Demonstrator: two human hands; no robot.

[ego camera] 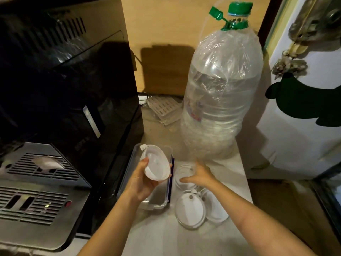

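My left hand [143,181] grips a round white lid [156,164] with a small plug tab at its top edge, held tilted above a clear rectangular container [127,174]. My right hand [199,175] curls round the rim of a clear round jar [181,171] that stands on the counter beside that container. Two more lids lie flat on the counter below the jar: a clear-rimmed white lid [190,211] with a small hole, and a second white lid [215,209] partly under it.
A large clear water bottle [221,93] with a green cap stands behind the jar. A black coffee machine [70,85] with a metal drip tray [36,196] fills the left. A white fridge [302,126] stands at the right. The pale counter [158,235] ends near the fridge.
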